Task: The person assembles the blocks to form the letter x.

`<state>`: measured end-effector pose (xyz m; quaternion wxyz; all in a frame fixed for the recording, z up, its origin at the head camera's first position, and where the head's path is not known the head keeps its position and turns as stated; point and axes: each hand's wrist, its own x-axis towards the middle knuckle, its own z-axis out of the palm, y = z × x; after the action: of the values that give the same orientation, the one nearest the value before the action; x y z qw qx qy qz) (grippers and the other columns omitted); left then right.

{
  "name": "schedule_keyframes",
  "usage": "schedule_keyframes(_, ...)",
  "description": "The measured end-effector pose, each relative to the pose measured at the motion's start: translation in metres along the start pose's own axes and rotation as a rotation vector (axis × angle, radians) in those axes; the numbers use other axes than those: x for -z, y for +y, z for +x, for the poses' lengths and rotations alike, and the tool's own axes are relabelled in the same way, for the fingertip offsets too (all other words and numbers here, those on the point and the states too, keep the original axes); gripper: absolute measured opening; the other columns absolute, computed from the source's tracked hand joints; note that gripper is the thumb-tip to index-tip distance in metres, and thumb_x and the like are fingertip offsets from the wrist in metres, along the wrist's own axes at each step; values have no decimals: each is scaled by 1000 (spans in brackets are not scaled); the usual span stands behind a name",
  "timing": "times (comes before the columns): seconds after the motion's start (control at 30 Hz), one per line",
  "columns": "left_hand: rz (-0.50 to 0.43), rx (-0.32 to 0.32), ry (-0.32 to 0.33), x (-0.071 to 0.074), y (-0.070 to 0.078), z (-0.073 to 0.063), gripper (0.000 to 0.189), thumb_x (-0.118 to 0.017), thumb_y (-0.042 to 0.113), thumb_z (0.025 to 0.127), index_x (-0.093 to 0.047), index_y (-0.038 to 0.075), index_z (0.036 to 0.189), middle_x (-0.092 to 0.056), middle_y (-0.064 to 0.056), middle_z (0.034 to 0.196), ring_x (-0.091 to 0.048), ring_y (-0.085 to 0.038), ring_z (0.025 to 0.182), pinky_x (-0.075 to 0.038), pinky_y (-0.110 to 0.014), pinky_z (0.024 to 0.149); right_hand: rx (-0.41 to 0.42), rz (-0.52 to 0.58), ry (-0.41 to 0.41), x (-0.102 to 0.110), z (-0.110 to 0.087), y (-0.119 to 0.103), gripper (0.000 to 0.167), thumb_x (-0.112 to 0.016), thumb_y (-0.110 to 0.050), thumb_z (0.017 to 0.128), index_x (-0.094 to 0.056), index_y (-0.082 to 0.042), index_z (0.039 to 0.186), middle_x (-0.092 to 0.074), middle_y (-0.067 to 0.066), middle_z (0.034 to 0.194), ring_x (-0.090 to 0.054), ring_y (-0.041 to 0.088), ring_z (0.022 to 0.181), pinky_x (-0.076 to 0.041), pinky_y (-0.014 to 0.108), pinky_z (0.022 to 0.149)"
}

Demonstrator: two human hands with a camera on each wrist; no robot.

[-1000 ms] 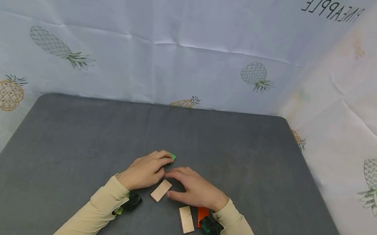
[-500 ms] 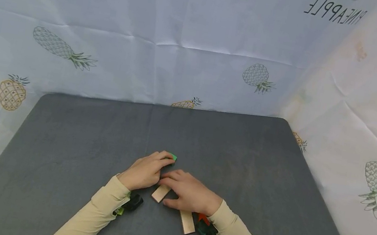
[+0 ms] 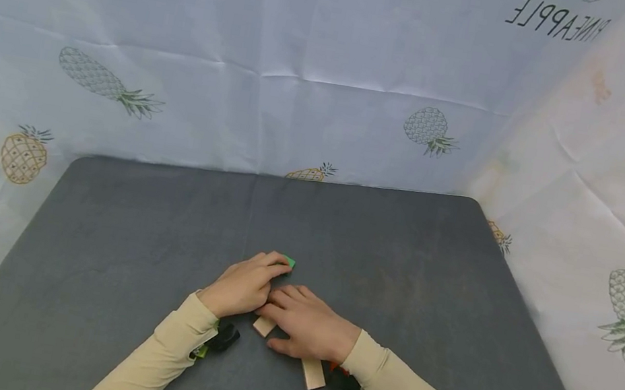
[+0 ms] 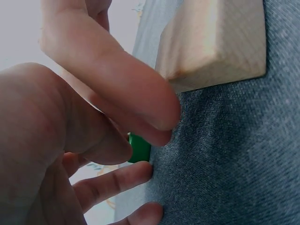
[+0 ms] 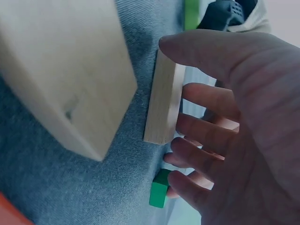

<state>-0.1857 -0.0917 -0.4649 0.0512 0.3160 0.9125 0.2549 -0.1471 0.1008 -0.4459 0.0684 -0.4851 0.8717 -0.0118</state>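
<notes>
In the head view my left hand [image 3: 244, 285] is at a small green block [image 3: 292, 263], its thumb and bent fingers around it and most of the block hidden beneath them. My right hand [image 3: 309, 324] lies over a plain wooden block [image 3: 262, 327] just nearer to me. The right wrist view shows this same wooden block [image 5: 161, 101] with fingers along its far side. The thumb stands apart at its near end. A second wooden block [image 3: 314, 376] lies partly under the right palm, and beside it a red block [image 3: 336, 366] mostly hidden by the wrist.
A dark grey cloth-covered table [image 3: 175, 207] extends around the hands. Behind it hangs a pale curtain [image 3: 288, 41] printed with pineapples. A light green piece [image 3: 198, 351] shows beside the left wrist, next to the black wrist camera [image 3: 225, 338].
My right hand has shifted left and slightly toward me, its fingers now covering most of the middle wooden block. The left hand has stayed at the green block.
</notes>
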Motion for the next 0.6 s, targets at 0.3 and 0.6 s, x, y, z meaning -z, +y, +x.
schedule_keyframes(0.3, -10, 5, 15, -3, 0, -1, 40, -44, 4, 102, -65, 11, 136, -58, -2, 141, -58, -23, 126, -53, -38, 80, 50, -69, 28, -3, 1, 1, 43, -66, -41, 97, -59, -25, 136, -59, -5, 135, -52, 13, 130, -42, 35, 112)
schedule_keyframes(0.6, -27, 13, 29, -3, 0, 0, 39, -44, 5, 103, -66, 12, 134, -58, 0, 141, -58, -22, 127, -54, -39, 84, 37, -103, 26, -7, 3, 1, 39, -64, -38, 99, -59, -27, 136, -60, -5, 129, -56, 12, 118, -46, 31, 103)
